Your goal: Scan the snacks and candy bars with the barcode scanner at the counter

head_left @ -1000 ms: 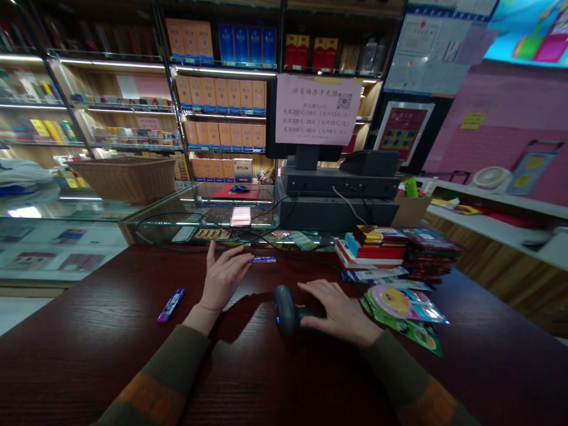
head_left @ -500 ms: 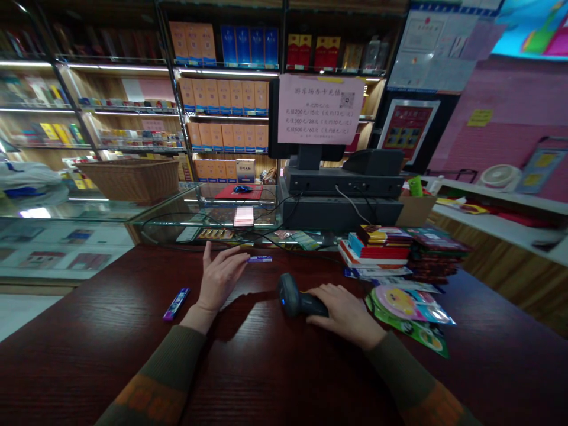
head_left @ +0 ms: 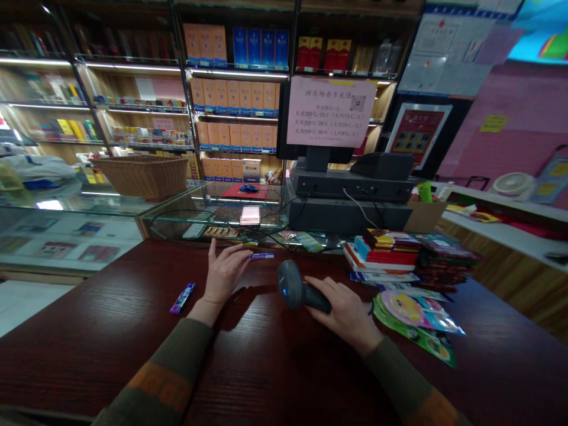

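Right hand (head_left: 346,313) had a firm wrap-around grip on the handheld barcode scanner (head_left: 296,287); left hand (head_left: 226,275) open, empty, just beside a purple stick pack (head_left: 261,255).

Lit wooden shelves (head_left: 235,112) rise behind a glass display counter (head_left: 80,236), a pink wall (head_left: 510,130) to their right.

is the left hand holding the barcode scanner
No, the left hand lies open on the dark wood counter, and the right hand grips the handheld barcode scanner.
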Available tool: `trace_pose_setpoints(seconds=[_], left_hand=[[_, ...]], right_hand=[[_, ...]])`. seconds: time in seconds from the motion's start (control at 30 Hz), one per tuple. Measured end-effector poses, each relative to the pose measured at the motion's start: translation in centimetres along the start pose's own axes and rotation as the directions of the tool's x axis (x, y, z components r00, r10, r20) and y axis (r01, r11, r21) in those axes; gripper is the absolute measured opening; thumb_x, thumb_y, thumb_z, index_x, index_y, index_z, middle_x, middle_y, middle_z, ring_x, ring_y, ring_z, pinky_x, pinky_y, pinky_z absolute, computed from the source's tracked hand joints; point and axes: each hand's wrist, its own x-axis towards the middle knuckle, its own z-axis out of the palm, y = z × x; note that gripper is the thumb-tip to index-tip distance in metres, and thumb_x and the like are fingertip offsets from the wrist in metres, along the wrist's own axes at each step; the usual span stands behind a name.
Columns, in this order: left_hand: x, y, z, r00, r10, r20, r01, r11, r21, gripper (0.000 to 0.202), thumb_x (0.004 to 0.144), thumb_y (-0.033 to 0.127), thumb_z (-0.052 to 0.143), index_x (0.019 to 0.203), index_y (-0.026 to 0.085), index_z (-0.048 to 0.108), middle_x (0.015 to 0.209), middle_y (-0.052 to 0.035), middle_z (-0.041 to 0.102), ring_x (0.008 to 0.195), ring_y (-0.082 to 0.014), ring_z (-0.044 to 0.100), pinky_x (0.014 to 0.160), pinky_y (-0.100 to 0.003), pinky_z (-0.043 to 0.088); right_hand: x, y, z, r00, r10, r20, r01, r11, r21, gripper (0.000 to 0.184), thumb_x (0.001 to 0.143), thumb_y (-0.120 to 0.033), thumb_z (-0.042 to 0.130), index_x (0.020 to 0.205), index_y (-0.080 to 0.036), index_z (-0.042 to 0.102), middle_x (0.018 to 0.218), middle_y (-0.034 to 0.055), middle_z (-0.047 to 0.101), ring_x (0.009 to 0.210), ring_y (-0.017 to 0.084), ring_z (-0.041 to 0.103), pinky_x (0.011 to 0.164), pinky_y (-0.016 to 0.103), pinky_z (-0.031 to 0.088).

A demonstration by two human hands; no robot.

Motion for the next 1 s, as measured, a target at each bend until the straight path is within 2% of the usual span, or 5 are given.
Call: trace_pose_setpoints(seconds=[0.3, 0.67, 0.8, 1.0], left_hand=[[-0.04, -0.16, 0.13, 1.000, -0.018, 0.010, 0.018, 1.000, 0.005, 0.017, 0.096, 0.023, 0.059, 0.106, 0.030, 0.071, 0.098, 0.0029, 0.080, 0.104, -0.0204, 0.072, 0.126, -0.057, 0.007], [-0.07, -0.16, 0.07, 1.000, -0.019, 0.007, 0.019, 1.000, -0.012, 0.019, 0.095, 0.022, 0.059, 0.107, 0.030, 0.072, 0.099, 0.0013, 0.080, 0.105, -0.0208, 0.072, 0.126, -0.058, 0.007], [0.03, -0.12, 0.00, 1.000, -0.019, 0.001, 0.019, 1.000, -0.010, 0.019, 0.095, 0.021, 0.060, 0.107, 0.031, 0.071, 0.099, 0.0027, 0.080, 0.105, -0.0204, 0.072, 0.126, -0.056, 0.006], [0.04, -0.07, -0.09, 1.000, -0.017, -0.002, 0.017, 1.000, 0.002, 0.019, 0.095, 0.021, 0.061, 0.108, 0.030, 0.071, 0.099, 0.0016, 0.080, 0.104, -0.0206, 0.072, 0.126, -0.057, 0.008]], right_hand=[[0.78, -0.95, -0.40, 0.995, -0.096, 0.012, 0.095, 0.993, 0.072, 0.042, 0.088, -0.029, 0.070, 0.127, -0.019, 0.058, 0.104, 0.0071, 0.071, 0.088, 0.022, 0.064, 0.077, 0.036, 0.042], [0.79, -1.07, -0.60, 0.992, -0.081, 0.092, 0.071, 0.992, 0.108, 0.037, 0.093, -0.037, 0.064, 0.126, -0.021, 0.060, 0.108, 0.0103, 0.071, 0.095, 0.024, 0.063, 0.084, 0.038, 0.038], [0.76, -0.98, -0.61, 0.990, -0.076, 0.115, 0.064, 0.992, 0.110, 0.044, 0.093, -0.040, 0.065, 0.132, -0.021, 0.057, 0.112, 0.0112, 0.070, 0.098, 0.025, 0.063, 0.086, 0.039, 0.038], [0.42, -0.54, -0.11, 0.962, -0.074, 0.262, 0.045, 0.992, 0.114, 0.059, 0.086, -0.044, 0.074, 0.137, -0.023, 0.053, 0.115, 0.0101, 0.069, 0.102, 0.027, 0.061, 0.091, 0.041, 0.039]])
